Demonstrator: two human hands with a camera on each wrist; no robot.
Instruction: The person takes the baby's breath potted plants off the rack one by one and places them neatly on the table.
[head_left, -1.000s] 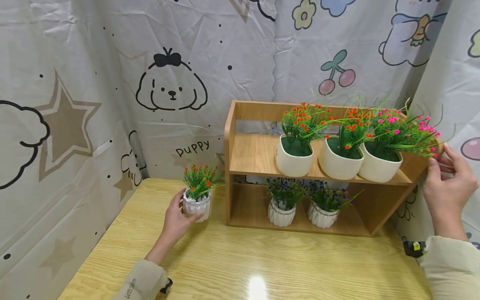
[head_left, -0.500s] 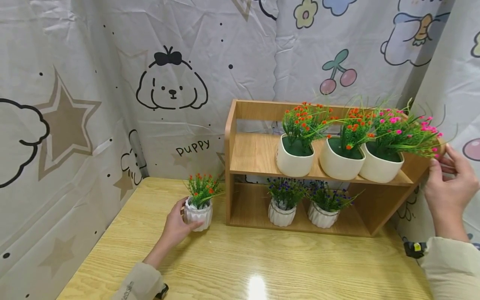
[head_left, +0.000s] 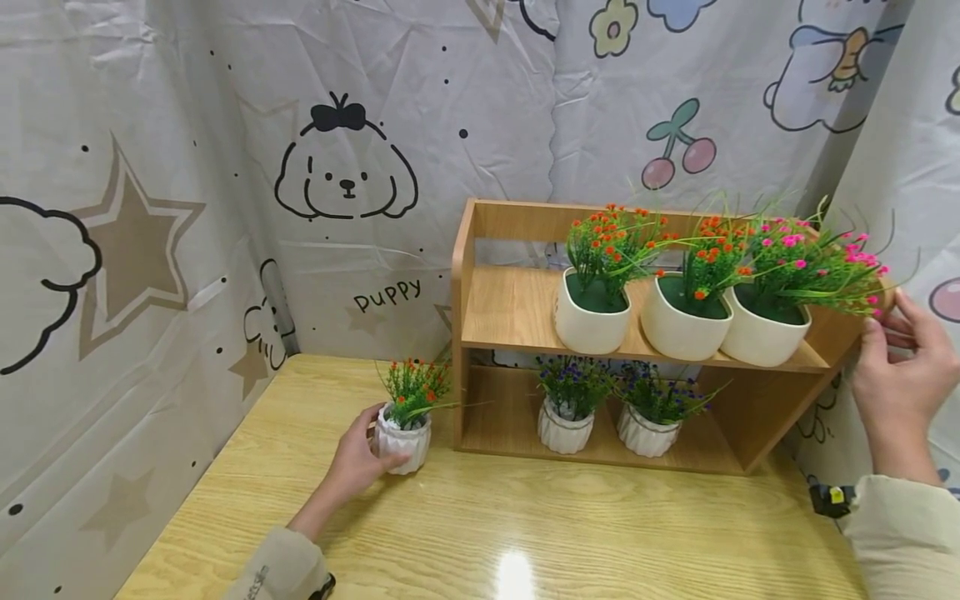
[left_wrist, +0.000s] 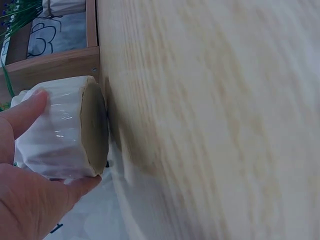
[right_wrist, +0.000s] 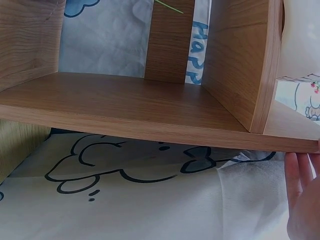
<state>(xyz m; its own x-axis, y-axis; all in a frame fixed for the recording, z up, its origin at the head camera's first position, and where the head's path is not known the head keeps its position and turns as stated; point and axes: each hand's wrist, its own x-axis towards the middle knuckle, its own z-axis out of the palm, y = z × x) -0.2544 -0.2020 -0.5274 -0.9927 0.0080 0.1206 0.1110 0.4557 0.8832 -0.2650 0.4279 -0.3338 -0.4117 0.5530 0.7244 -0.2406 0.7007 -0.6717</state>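
Observation:
My left hand (head_left: 354, 457) grips a small white ribbed flowerpot (head_left: 408, 448) of orange flowers (head_left: 418, 390), left of a two-tier wooden shelf (head_left: 504, 304). The left wrist view shows thumb and fingers around the white pot (left_wrist: 55, 130), its tan underside (left_wrist: 95, 130) just off the tabletop. At the shelf's right end, my right hand (head_left: 903, 367) holds the side panel's edge between thumb and fingers. In the right wrist view that hand (right_wrist: 304, 200) is partly cut off beside the shelf's wooden edge (right_wrist: 150, 131).
Several cream pots (head_left: 592, 323) with orange or pink flowers stand on the upper tier. Two white ribbed pots (head_left: 566, 427) with purple flowers are on the lower tier. A printed curtain (head_left: 345, 275) hangs behind the wooden table (head_left: 540, 517).
The left hand has brought the orange-flowered pot toward me and slightly right, closer to the shelf's left side. The right hand keeps its hold on the shelf.

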